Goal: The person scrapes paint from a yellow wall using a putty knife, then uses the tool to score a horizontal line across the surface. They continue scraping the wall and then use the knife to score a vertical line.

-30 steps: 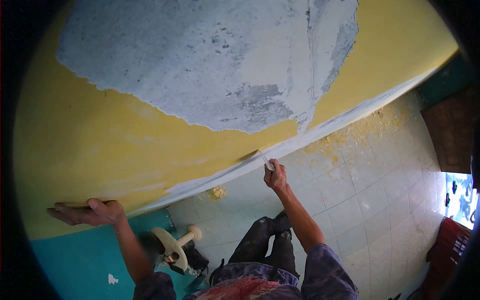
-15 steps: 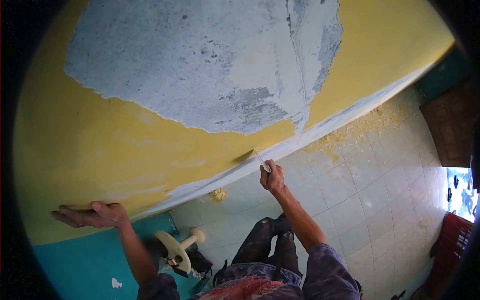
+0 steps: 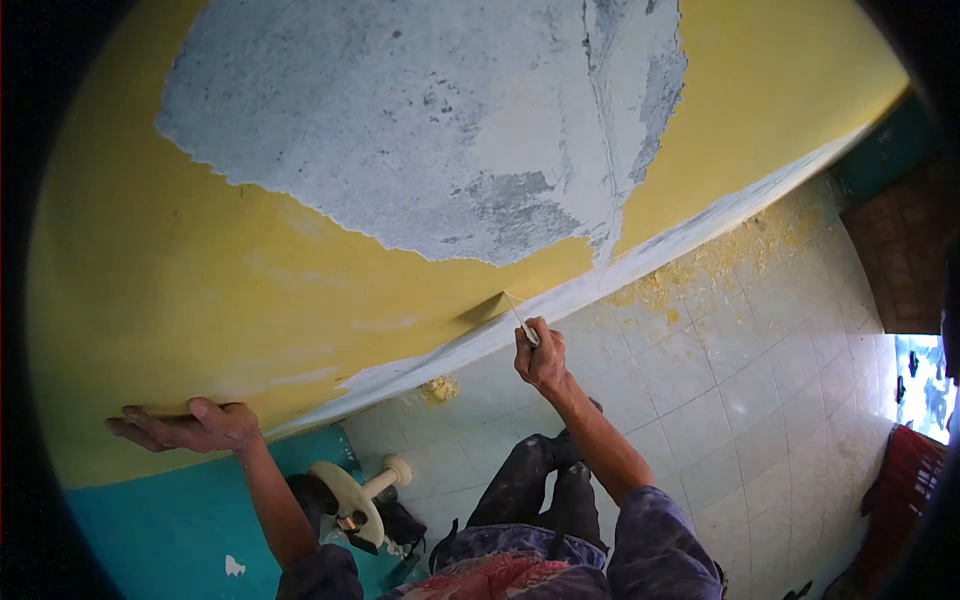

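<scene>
My right hand (image 3: pixel 541 360) is closed round the handle of a scraper (image 3: pixel 517 314). The scraper's blade edge meets the yellow paint of the wall (image 3: pixel 400 290), just above the pale bare strip along the wall's bottom, and casts a shadow to its left. Off to the left, my left hand (image 3: pixel 190 427) lies against the yellow paint with its fingers stretched out, holding nothing. Above the scraper spreads a large grey bare patch (image 3: pixel 400 120) with ragged paint edges and a dark crack on its right side.
Yellow paint flakes (image 3: pixel 655 290) litter the tiled floor (image 3: pixel 740 430) along the wall, with a small heap (image 3: pixel 440 389) near my knees. A cream pedestal stand (image 3: pixel 350 500) stands by the teal wall (image 3: pixel 180 530) at lower left. A brown panel (image 3: pixel 900 255) is at far right.
The scraper blade has shifted slightly up and left along the yellow paint, and my right hand with it. My left hand stays against the wall; the view has turned a little.
</scene>
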A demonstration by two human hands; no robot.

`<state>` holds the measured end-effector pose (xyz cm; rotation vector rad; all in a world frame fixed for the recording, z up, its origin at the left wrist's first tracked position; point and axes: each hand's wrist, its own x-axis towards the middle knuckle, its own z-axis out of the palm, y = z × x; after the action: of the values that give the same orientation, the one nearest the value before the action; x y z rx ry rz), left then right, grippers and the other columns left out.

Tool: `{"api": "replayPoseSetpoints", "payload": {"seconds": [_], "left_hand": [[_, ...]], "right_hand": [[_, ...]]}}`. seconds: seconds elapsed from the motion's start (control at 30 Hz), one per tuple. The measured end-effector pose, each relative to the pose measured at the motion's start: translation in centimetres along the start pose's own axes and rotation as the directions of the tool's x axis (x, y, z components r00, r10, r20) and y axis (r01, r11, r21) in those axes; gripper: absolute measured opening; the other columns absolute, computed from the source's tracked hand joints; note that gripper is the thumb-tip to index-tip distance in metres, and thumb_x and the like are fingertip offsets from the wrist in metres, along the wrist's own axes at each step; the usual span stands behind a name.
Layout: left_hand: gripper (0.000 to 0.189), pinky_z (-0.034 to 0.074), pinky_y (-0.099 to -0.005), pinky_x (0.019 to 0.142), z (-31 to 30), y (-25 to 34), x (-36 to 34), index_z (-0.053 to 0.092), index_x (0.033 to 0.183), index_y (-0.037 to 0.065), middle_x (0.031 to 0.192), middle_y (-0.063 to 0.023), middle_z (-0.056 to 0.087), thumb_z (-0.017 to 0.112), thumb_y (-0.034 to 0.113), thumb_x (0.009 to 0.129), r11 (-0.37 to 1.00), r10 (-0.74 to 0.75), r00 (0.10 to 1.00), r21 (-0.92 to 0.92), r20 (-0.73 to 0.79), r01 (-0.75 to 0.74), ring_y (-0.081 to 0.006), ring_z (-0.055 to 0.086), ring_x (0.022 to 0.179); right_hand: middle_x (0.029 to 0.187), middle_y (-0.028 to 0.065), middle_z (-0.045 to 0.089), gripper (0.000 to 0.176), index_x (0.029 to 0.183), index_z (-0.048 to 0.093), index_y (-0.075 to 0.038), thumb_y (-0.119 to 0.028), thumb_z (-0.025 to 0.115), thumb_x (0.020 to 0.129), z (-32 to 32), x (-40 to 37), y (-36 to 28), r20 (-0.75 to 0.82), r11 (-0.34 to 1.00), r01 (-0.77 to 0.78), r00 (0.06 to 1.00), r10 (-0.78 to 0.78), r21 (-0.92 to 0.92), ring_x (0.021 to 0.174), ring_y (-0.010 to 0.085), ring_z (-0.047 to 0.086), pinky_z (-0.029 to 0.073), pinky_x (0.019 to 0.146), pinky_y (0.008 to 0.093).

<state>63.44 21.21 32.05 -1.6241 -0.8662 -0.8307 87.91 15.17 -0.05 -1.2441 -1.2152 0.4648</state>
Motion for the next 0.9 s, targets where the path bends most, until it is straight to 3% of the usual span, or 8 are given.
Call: {"api": "replayPoseSetpoints", "payload": {"seconds": [0.13,0.43,0.5,0.6,0.73,0.83,0.9], "left_hand": [[0.062,0.019,-0.0577,0.105,0.1,0.1,0.0,0.028,0.14,0.0,0.143,-0.0252,0.023,0.031,0.044,0.096,1.0,-0.021,1.0,-0.02,-0.001,0.021,-0.0409,0.015,0.135],[0.063,0.018,-0.0578,0.106,0.0,0.0,-0.1,0.029,0.14,0.0,0.142,-0.0254,0.02,0.031,0.045,0.096,1.0,-0.006,1.0,0.019,0.014,0.006,-0.0421,0.016,0.135],[0.063,0.019,-0.058,0.106,-0.1,-0.1,-0.2,0.029,0.14,0.001,0.143,-0.0258,0.019,0.031,0.045,0.095,0.999,-0.033,0.999,-0.007,0.012,0.034,-0.0426,0.015,0.135],[0.062,0.018,-0.0582,0.106,-0.1,-0.2,-0.3,0.028,0.141,0.002,0.142,-0.027,0.02,0.031,0.044,0.095,0.998,-0.048,0.999,-0.033,0.004,0.048,-0.0432,0.014,0.135],[0.061,0.018,-0.0583,0.106,-0.1,-0.2,-0.1,0.027,0.141,0.003,0.143,-0.0278,0.019,0.032,0.042,0.095,0.998,-0.039,0.999,-0.053,-0.012,0.038,-0.0438,0.014,0.135],[0.06,0.018,-0.0584,0.105,0.0,-0.2,-0.1,0.027,0.141,0.003,0.144,-0.028,0.018,0.033,0.041,0.095,0.999,-0.039,0.999,-0.026,0.007,0.039,-0.0441,0.014,0.135],[0.06,0.018,-0.0582,0.105,0.1,-0.4,-0.4,0.028,0.141,0.003,0.145,-0.028,0.016,0.034,0.042,0.095,0.996,-0.062,0.998,-0.072,-0.011,0.061,-0.044,0.014,0.135]], "right_hand": [[0.06,0.0162,0.055,0.015,0.087,0.048,-0.002,0.002,0.057,0.076,-0.6,0.0,-1.3,0.075,0.996,-0.09,0.993,0.09,-0.014,0.052,0.0354,0.057,0.046,0.048,0.0403],[0.058,0.0155,0.054,0.015,0.089,0.048,-0.002,0.003,0.056,0.076,-0.9,1.2,-3.0,0.091,0.994,-0.114,0.989,0.114,-0.004,0.05,0.0359,0.056,0.045,0.048,0.0412],[0.054,0.0118,0.047,0.009,0.082,0.047,-0.002,0.003,0.055,0.081,-1.0,2.1,-4.3,-0.005,0.998,-0.054,0.999,0.054,0.043,0.042,0.0292,0.05,0.039,0.043,0.0348],[0.053,0.0123,0.046,0.009,0.081,0.047,-0.002,0.003,0.054,0.081,-0.7,3.9,-5.7,-0.058,0.999,-0.007,0.998,0.01,0.05,0.041,0.0293,0.048,0.038,0.042,0.0344],[0.054,0.0128,0.045,0.008,0.08,0.047,-0.001,0.003,0.054,0.081,-1.2,3.9,-7.2,-0.038,1.0,0.006,0.999,-0.005,0.014,0.041,0.0298,0.048,0.038,0.042,0.0346],[0.055,0.0146,0.052,0.016,0.09,0.048,-0.001,0.004,0.057,0.077,-1.6,4.2,-7.7,0.033,0.999,-0.05,0.998,0.05,0.015,0.047,0.0342,0.055,0.043,0.045,0.0395],[0.054,0.0142,0.046,0.008,0.08,0.047,0.0,0.003,0.054,0.082,-1.6,4.4,-8.5,-0.01,0.997,-0.053,0.999,0.054,0.055,0.042,0.0316,0.05,0.038,0.041,0.0347]]}}
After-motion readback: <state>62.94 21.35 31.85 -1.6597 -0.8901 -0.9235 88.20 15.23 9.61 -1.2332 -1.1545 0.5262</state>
